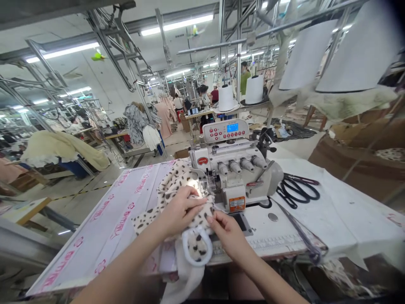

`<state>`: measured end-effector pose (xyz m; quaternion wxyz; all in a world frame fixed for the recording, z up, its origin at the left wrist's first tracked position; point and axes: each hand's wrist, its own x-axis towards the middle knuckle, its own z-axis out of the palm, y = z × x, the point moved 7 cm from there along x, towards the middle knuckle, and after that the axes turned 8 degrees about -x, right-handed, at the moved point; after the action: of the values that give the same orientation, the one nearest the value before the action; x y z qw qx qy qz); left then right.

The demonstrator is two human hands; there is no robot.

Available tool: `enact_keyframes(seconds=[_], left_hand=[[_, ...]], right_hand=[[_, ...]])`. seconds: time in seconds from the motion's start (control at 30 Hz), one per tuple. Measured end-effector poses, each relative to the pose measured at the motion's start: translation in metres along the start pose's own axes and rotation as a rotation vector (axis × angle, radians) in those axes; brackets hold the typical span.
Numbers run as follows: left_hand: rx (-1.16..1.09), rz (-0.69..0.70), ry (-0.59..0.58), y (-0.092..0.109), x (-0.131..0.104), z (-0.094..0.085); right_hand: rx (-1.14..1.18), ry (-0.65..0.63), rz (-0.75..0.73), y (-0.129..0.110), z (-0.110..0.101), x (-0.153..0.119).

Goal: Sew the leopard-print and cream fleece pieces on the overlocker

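Facing the bench (265, 230), we're seeing the sewing machine (236, 162) sitting on it. The spotted fabric (174, 183) is lying at its left, reaching the needle area (207, 185). Our left hand (179, 211) is resting half-curled on the fabric; we're not able to tell if it's gripping. Our right hand (229, 234) is pinching the edge, thumb to finger. A pale ring (186, 250) is sitting just below.

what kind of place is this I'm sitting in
Most likely a sewing workshop or clothing factory: spotted cloth lies at a sewing machine right in front of you, big white thread cones stand to the right, and heaped grey cloth shows farther back.
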<state>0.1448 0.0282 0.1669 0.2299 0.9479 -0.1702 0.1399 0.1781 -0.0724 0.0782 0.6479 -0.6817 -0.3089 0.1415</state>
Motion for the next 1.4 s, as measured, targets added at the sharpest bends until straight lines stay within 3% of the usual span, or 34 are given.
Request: enact_keyframes(seconds=[0.07,0.13,0.23,0.3,0.4,0.5,0.63,0.7,0.83,0.93,1.03,1.17,1.3,1.4], left_hand=[[-0.016,0.016,0.029,0.0,0.0,-0.002],[-0.039,0.045,0.137,0.003,-0.009,-0.006],[-0.026,0.017,0.4,0.002,-0.045,-0.01],[0.031,-0.102,0.522,-0.009,-0.077,-0.005],[0.053,-0.259,0.537,-0.028,-0.116,0.012],[-0.079,-0.369,0.502,-0.04,-0.134,0.026],[-0.346,-0.393,0.504,-0.033,-0.135,0.036],[-0.489,-0.359,0.47,-0.024,-0.131,0.043],[-0.785,-0.366,0.294,-0.014,-0.12,0.066],[-0.924,-0.449,0.223,-0.017,-0.118,0.074],[-0.859,-0.54,0.299,-0.025,-0.122,0.061],[-0.887,-0.577,0.44,-0.036,-0.13,0.041],[-0.998,-0.621,0.634,-0.054,-0.138,0.034],[-0.965,-0.649,0.693,-0.058,-0.139,0.026]], right_hand=[[0.055,0.028,0.011,0.0,0.001,0.001],[0.15,0.066,0.024,0.002,0.004,-0.001],[0.356,0.128,0.055,0.014,0.012,-0.009],[0.473,0.152,0.063,0.023,0.018,-0.014],[0.51,0.103,0.056,0.029,0.028,-0.019],[0.415,0.012,0.018,0.022,0.033,-0.025],[0.303,-0.033,-0.004,0.01,0.034,-0.034],[0.33,0.005,0.01,0.008,0.035,-0.039],[0.34,0.114,0.049,0.012,0.037,-0.048],[0.287,0.023,0.084,0.015,0.045,-0.052],[0.244,-0.042,0.133,0.017,0.046,-0.056],[0.191,-0.019,0.173,0.021,0.037,-0.061],[0.276,-0.048,0.177,0.026,0.037,-0.068],[0.319,-0.065,0.204,0.032,0.037,-0.073]])
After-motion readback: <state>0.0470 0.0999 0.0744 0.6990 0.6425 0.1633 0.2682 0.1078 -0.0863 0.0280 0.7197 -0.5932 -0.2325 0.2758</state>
